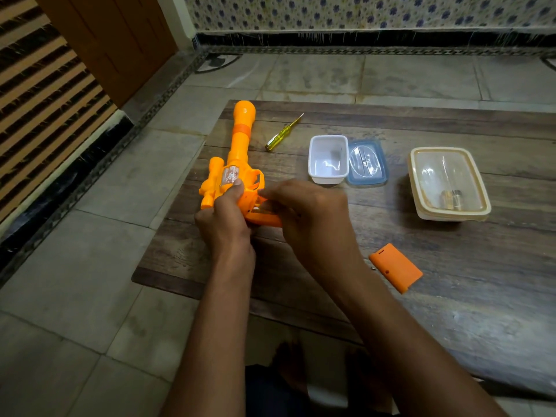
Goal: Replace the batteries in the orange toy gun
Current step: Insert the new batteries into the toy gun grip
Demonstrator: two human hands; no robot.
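The orange toy gun (237, 152) lies on the wooden table (451, 266) near its left edge, barrel pointing away from me. My left hand (225, 221) grips the gun's rear body, thumb pressed beside the clear window. My right hand (310, 218) covers the gun's handle with curled fingers at the open battery bay; what they hold is hidden. The orange battery cover (395, 267) lies loose on the table to the right. A lidded cream container (449, 183) holds batteries (451, 199).
A yellow-handled screwdriver (282, 133) lies behind the gun. An open white tub (328, 159) and its blue lid (367, 162) sit mid-table. A tiny screw (373, 268) lies beside the cover. Tiled floor surrounds the low table; a wooden door stands far left.
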